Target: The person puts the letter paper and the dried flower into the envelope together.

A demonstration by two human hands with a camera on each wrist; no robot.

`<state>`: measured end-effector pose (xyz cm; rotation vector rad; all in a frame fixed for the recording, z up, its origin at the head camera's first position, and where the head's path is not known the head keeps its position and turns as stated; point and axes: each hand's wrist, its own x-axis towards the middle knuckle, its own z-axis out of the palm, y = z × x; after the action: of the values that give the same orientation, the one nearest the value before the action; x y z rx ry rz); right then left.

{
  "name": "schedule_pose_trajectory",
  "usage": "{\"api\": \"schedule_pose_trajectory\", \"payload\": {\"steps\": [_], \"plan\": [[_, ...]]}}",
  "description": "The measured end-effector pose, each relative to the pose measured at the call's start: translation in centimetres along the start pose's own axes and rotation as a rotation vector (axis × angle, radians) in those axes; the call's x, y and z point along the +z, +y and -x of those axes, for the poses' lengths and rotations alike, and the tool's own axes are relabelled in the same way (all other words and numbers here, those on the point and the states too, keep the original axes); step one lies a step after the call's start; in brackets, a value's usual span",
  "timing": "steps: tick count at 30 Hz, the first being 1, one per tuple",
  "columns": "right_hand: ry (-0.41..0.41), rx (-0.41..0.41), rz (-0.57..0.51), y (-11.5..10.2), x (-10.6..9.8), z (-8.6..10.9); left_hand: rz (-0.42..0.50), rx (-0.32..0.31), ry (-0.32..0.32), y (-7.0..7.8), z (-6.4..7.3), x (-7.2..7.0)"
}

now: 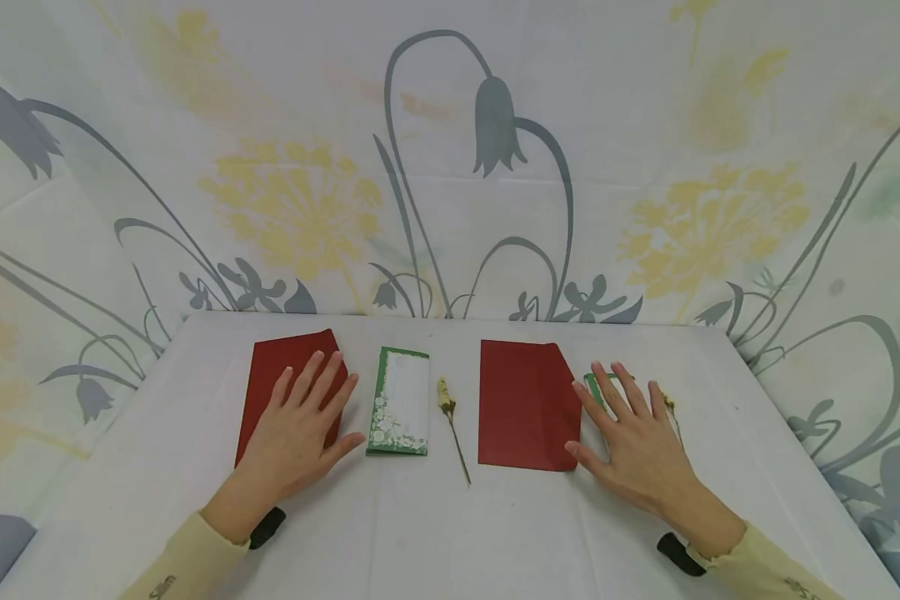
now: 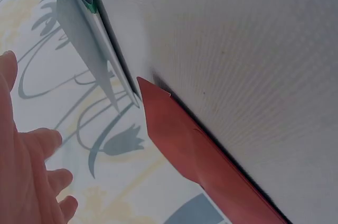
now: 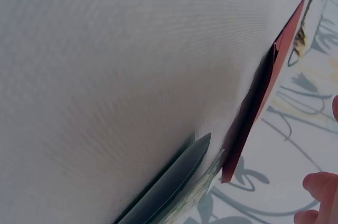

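My left hand (image 1: pixel 297 429), fingers spread, hovers over a red envelope (image 1: pixel 285 367) at the left. Beside it lies a green-edged folded card (image 1: pixel 405 392) with white printed flowers, then a dried yellow flower (image 1: pixel 447 404) on a thin stem. A second red envelope (image 1: pixel 525 404) lies right of the middle, its pointed flap toward the right. Spread over another green-edged card (image 1: pixel 594 387) is my right hand (image 1: pixel 639 450), which hides most of that card. Another dried flower (image 1: pixel 671 403) shows past its fingers. Neither hand holds anything. The wrist views show the hands above the tabletop.
All this lies on a white-covered table (image 1: pixel 420 533). A flower-printed cloth (image 1: pixel 450 167) rises behind the table and along both sides. Each wrist wears a black strap piece below a pale yellow sleeve (image 1: pixel 187 558).
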<state>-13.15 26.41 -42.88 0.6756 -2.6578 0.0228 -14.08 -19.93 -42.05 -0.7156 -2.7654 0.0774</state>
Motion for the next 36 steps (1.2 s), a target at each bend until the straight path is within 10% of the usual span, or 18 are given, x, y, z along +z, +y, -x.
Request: {"api": "schedule_pose_trajectory", "payload": {"steps": [11, 26, 36], "plan": [[-0.012, 0.046, -0.095, -0.5, -0.2, -0.3, 0.095, -0.001, 0.029, -0.2, 0.0, -0.4], [-0.045, 0.225, -0.608, -2.9, 0.3, -2.3, 0.277, -0.133, 0.107, -2.5, 1.2, -0.9], [-0.101, 0.281, -0.825, -5.1, 0.9, -4.0, 0.501, -0.303, -0.106, -5.7, 2.0, -0.4]]}}
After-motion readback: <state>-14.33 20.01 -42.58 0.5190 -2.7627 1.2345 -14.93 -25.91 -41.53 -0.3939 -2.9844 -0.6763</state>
